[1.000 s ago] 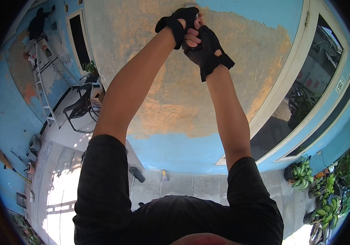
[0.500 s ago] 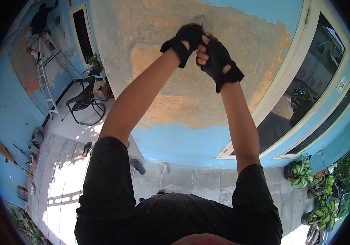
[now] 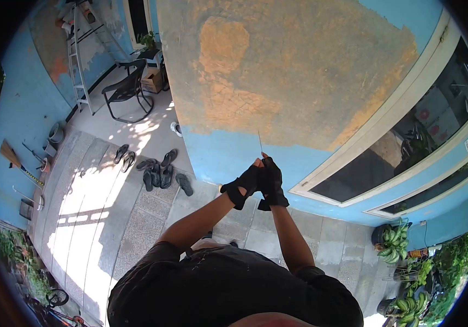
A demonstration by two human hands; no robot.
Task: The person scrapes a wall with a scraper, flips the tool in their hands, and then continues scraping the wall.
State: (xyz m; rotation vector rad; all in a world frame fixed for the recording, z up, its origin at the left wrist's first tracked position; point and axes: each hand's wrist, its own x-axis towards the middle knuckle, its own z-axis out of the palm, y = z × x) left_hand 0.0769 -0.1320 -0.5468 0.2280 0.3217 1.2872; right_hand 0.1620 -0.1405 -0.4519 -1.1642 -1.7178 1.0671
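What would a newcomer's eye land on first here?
Probably the big bare patch on the blue wall, straight ahead. Then the left hand and right hand, black-gloved, together around a thin tool pointing up. Sandals lie on the floor to the left.

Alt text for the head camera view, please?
A person's left hand and right hand, in black fingerless gloves, hold a thin tool before a blue wall with a large bare patch. Sandals, a chair and a ladder are left; potted plants right.

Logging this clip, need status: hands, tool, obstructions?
Left hand and right hand gloved, clasped together on thin tool. Tool before patchy wall, contact unclear. No obstruction visible around its tip.
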